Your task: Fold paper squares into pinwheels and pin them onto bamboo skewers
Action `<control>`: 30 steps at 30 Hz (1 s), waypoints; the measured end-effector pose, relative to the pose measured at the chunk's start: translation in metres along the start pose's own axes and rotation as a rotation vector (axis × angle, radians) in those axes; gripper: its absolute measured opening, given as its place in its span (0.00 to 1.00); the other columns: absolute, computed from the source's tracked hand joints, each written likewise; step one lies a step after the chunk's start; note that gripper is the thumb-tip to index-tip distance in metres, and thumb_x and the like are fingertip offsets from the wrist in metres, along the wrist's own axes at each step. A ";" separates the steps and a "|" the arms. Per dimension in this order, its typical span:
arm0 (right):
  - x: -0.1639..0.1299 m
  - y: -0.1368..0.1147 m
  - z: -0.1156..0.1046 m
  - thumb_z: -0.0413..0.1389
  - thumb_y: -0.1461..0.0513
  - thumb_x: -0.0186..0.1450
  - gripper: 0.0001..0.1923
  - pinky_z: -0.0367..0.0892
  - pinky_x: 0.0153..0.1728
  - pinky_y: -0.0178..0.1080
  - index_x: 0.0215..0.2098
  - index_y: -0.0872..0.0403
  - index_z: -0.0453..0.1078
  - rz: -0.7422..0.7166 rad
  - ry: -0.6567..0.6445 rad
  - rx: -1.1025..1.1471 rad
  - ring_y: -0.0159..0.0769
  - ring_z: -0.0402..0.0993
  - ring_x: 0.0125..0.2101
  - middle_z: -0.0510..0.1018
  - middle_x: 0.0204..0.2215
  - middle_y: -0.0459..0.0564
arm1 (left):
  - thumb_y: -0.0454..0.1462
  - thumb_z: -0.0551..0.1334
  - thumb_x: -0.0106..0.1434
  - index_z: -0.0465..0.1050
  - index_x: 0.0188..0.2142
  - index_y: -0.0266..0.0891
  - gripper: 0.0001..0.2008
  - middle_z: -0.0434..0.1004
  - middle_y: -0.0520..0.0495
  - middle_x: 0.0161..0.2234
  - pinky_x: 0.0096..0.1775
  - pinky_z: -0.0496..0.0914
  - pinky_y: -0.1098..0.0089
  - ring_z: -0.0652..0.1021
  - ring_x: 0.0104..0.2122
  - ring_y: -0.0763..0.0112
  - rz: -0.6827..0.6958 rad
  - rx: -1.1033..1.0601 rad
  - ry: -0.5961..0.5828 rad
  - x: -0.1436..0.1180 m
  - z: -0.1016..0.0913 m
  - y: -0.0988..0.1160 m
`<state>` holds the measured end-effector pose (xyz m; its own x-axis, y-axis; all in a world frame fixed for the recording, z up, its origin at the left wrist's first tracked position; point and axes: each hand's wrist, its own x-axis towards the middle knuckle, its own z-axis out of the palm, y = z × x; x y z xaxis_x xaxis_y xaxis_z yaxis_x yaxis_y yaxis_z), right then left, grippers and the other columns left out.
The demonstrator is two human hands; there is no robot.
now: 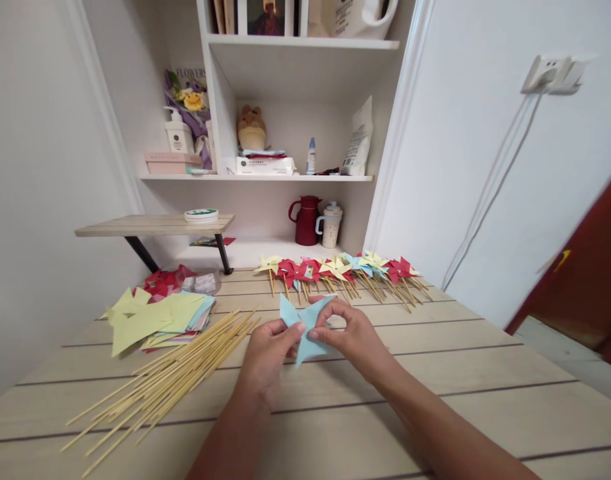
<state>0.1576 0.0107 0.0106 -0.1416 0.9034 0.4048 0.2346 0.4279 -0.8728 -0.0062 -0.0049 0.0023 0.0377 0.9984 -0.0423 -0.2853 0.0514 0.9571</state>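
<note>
Two hands fold a light blue paper piece over a wooden table.

The left hand and right hand both pinch the blue paper between thumb and fingertips, just above the table. Left of the fingers lie bamboo sticks and a stack of yellow paper squares; beyond the fingers a row of finished pinwheels.

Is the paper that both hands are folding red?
No, the paper pinched between the left hand and right hand is light blue.
</note>
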 end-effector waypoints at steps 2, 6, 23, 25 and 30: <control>0.000 0.002 0.001 0.67 0.58 0.53 0.11 0.65 0.42 0.43 0.27 0.51 0.69 0.034 -0.018 0.028 0.42 0.72 0.40 0.77 0.33 0.47 | 0.43 0.73 0.49 0.79 0.30 0.34 0.14 0.76 0.49 0.24 0.29 0.65 0.73 0.71 0.23 0.75 -0.029 -0.058 -0.025 0.000 -0.001 0.001; 0.003 0.009 -0.002 0.65 0.58 0.56 0.10 0.66 0.44 0.43 0.33 0.50 0.70 -0.013 0.006 0.165 0.43 0.71 0.47 0.75 0.46 0.49 | 0.41 0.75 0.47 0.79 0.34 0.34 0.17 0.80 0.45 0.29 0.36 0.70 0.71 0.77 0.29 0.70 -0.085 -0.213 -0.046 0.002 -0.005 0.005; 0.003 -0.007 -0.023 0.64 0.55 0.59 0.09 0.68 0.47 0.44 0.36 0.49 0.79 0.009 -0.254 0.237 0.40 0.74 0.44 0.80 0.42 0.50 | 0.40 0.74 0.48 0.79 0.30 0.33 0.13 0.81 0.43 0.31 0.38 0.68 0.70 0.78 0.33 0.67 -0.151 -0.216 -0.131 0.004 -0.015 0.007; 0.003 -0.004 -0.021 0.64 0.54 0.60 0.09 0.69 0.38 0.39 0.35 0.50 0.78 0.019 -0.255 0.203 0.36 0.73 0.36 0.79 0.33 0.48 | 0.40 0.74 0.48 0.79 0.31 0.34 0.14 0.81 0.43 0.31 0.37 0.68 0.70 0.78 0.32 0.67 -0.160 -0.213 -0.149 0.003 -0.015 0.007; 0.003 0.000 -0.022 0.60 0.56 0.63 0.08 0.64 0.32 0.36 0.34 0.51 0.78 0.002 -0.240 0.141 0.33 0.67 0.30 0.74 0.27 0.46 | 0.39 0.75 0.47 0.79 0.30 0.34 0.12 0.80 0.46 0.28 0.35 0.68 0.71 0.76 0.30 0.71 -0.199 -0.229 -0.130 0.003 -0.013 0.008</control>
<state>0.1786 0.0144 0.0175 -0.3691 0.8642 0.3418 0.1015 0.4031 -0.9095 -0.0214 -0.0012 0.0064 0.2317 0.9576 -0.1710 -0.4679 0.2638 0.8435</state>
